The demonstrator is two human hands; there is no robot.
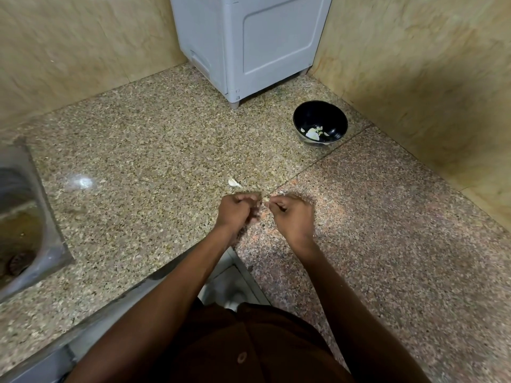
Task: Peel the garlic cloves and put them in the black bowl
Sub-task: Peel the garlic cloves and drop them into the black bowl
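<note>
We pinched one garlic clove (266, 199) between left hand (240, 210) and right hand (290, 212) (black bowl (320, 123) lay ahead, nearer the right).

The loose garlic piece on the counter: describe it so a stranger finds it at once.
Start at the grey appliance in the corner, then come down the counter toward the hands. The garlic piece lies just beyond the left hand, alone, pale white on the speckled stone, outside the black bowl.

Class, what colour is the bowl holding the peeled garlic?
Black, seen in the head view: bowl.
</note>
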